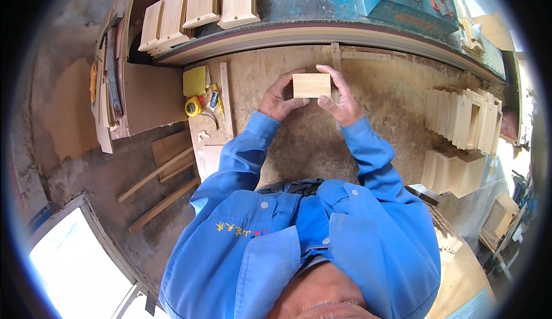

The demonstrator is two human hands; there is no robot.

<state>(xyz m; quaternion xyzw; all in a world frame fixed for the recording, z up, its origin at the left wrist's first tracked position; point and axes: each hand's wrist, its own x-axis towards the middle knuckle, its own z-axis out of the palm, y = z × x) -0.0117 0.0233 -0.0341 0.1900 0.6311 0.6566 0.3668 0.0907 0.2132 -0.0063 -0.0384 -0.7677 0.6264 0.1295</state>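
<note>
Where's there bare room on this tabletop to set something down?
Wide bare tabletop: between the right hand and stacked wooden pieces. Narrower: between the left hand and wooden strip. Crowded: left edge, with tape measure and yellow pad.

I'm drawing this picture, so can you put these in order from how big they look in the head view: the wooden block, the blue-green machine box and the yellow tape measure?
1. blue-green machine box
2. wooden block
3. yellow tape measure
</note>
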